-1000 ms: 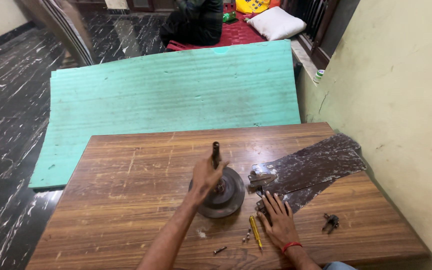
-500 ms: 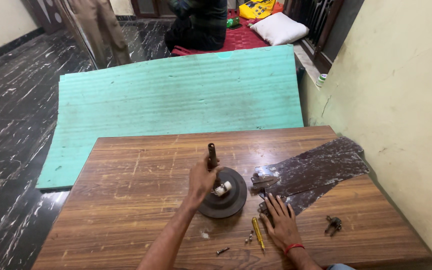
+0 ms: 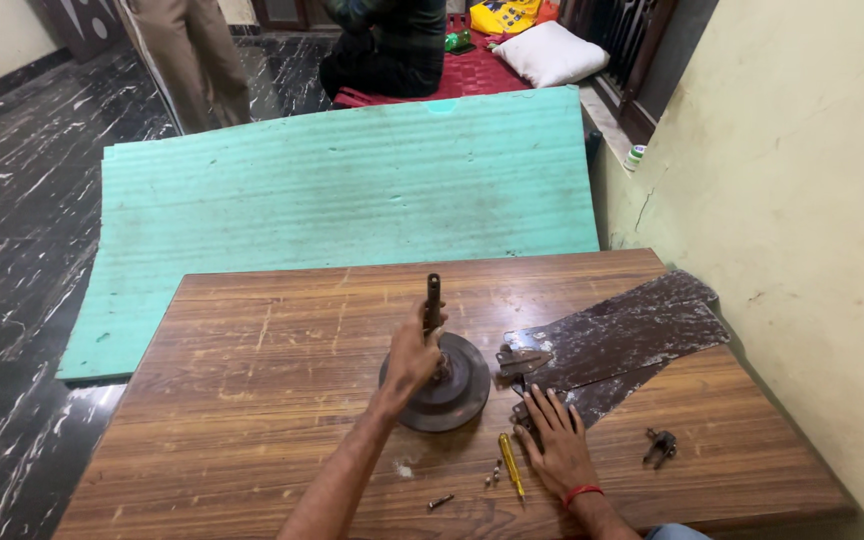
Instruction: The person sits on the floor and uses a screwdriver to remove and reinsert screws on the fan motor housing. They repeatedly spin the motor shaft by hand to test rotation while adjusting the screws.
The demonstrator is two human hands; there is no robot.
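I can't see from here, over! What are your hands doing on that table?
Left hand gripping the dark shaft of the round metal disc. Right hand flat on the wooden table, beside a yellow screwdriver. Loose screws nearby.

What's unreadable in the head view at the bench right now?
- Head view: how the shaft joins the dark round disc; the left hand covers the joint.
- Small loose parts by the yellow screwdriver: too small to tell their kind.
- What lies under the right hand: the palm hides it.
- Two people at the top: cut off by the frame edge.
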